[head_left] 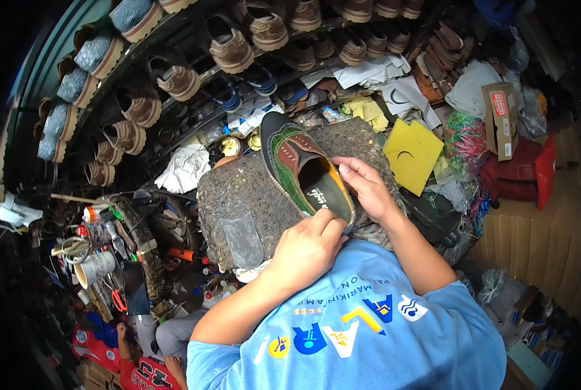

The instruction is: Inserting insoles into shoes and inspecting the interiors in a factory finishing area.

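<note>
A low shoe (288, 151) with a black toe, green sides and a brown laceless middle lies tilted over a rough dark stone-like block (222, 195), toe pointing away from me. Its opening faces up and shows a dark insole and a yellow lining edge. My left hand (311, 246) is closed, its fingers pinching the rim at the heel end. On the shoe's right side my right hand (366, 186) grips the collar, thumb on top and the other fingers partly hidden. A flat grey rectangular piece (242, 239) rests on the block beside my left forearm.
Shelves of brown shoes (229, 49) and grey-blue shoes (99, 55) curve around the far left. A yellow sheet (413, 156) lies right of the block. Tools and a white cup (95, 268) crowd the left. Another person in a red shirt (149, 374) sits at lower left.
</note>
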Motion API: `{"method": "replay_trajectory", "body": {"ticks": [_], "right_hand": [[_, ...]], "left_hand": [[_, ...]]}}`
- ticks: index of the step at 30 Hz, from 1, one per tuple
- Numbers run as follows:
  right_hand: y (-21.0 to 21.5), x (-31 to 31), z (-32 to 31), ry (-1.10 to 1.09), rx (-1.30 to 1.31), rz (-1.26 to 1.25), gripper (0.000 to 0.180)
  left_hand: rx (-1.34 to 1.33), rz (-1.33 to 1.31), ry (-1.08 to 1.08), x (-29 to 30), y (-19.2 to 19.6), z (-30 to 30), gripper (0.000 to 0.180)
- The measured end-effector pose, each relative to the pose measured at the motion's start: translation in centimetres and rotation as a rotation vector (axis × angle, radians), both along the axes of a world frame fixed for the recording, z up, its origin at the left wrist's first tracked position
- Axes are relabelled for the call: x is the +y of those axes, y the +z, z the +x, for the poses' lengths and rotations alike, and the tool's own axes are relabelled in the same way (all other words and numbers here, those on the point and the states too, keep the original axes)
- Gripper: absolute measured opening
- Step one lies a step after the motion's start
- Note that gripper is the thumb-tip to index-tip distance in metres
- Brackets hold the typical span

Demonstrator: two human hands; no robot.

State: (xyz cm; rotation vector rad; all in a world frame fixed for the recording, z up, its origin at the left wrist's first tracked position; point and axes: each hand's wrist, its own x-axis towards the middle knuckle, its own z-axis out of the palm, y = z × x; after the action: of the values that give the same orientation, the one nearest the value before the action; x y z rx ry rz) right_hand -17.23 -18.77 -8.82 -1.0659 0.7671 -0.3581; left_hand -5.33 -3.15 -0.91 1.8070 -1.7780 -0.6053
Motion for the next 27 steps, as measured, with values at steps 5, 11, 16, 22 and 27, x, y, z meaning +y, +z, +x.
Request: {"method": "replay_trajectory", "body": {"ticks": [5, 11, 16, 22, 27], "right_hand": [[0.5, -1.2, 0.2, -0.044, -0.210, 0.407, 0.073], [-2.6, -2.0, 3.7, 0.096, -0.603, 0.530, 0.130], [-1.5, -2.7, 4.5, 0.071, -0.580, 0.394, 0.138], [-3.0, -1.5, 4.9, -0.005, -0.534, 0.426, 0.137], [-4.1, -1.9, 4.5, 0.067, -0.576, 0.474, 0.117]], "left_hand": [[0.103, -0.172, -0.124, 0.9, 1.7, 1.7, 0.030], [0.014, -0.103, -0.149, 2.3, 3.3, 1.7, 0.033], [0.152, -0.079, 0.092, 3.3, 4.9, 2.1, 0.035], [0.021, 0.223, 0.001, 1.5, 0.8, 1.6, 0.022], [-0.048, 0.258, -0.023, 1.0, 0.1, 2.1, 0.015]]}}
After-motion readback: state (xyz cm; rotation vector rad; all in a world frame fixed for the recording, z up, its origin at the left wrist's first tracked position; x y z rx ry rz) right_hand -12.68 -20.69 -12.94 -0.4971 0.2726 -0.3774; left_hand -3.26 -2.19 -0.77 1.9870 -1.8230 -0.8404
